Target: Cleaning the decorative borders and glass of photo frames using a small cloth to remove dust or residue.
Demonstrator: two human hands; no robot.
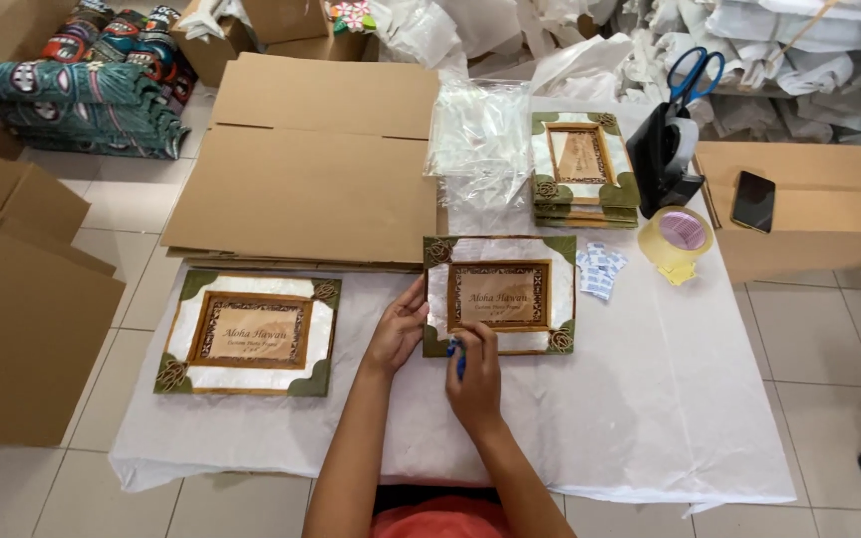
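A picture frame with a pearly white border, green corners and a brown inner panel lies on the white-covered table in front of me. My left hand presses on its left edge with the fingers spread. My right hand rests at the frame's lower edge, closed around a small blue object that is mostly hidden by the fingers. A second, larger frame of the same style lies to the left.
A stack of similar frames stands at the back, beside clear plastic bags. Flat cardboard sheets lie at the back left. A tape dispenser, scissors, a tape roll, small packets and a phone sit to the right.
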